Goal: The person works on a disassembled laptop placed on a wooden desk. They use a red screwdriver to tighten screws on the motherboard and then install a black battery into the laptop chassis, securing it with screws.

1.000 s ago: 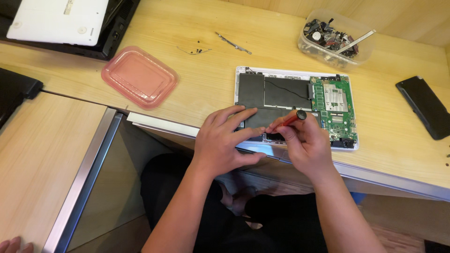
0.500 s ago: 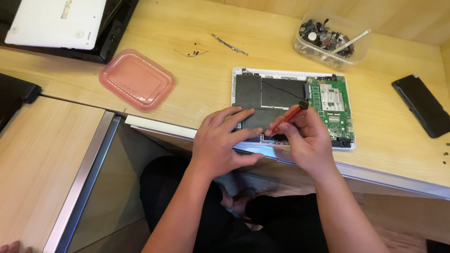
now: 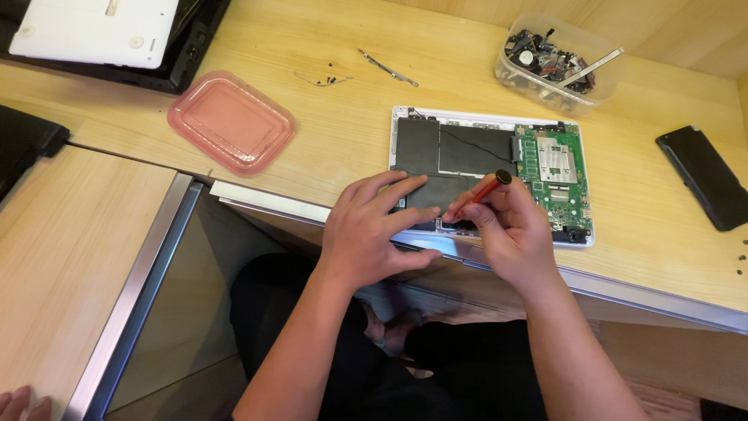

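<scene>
An opened white laptop (image 3: 491,121) lies bottom-up on the wooden desk, showing black battery cells (image 3: 460,148) and a green circuit board (image 3: 555,171). My right hand (image 3: 510,230) grips a red screwdriver (image 3: 485,189) with its tip down at the laptop's near edge. My left hand (image 3: 374,230) rests flat on the near left corner of the laptop, fingers spread over the battery, touching the case.
A pink plastic lid (image 3: 231,121) lies left of the laptop. A clear tub of small parts (image 3: 557,66) stands at the back right. A black phone (image 3: 705,175) is at the far right. Loose screws and a metal strip (image 3: 387,68) lie behind. Another laptop (image 3: 101,35) sits back left.
The screwdriver handle has tilted slightly in my right hand at the laptop's near edge. My left hand stays put on the case.
</scene>
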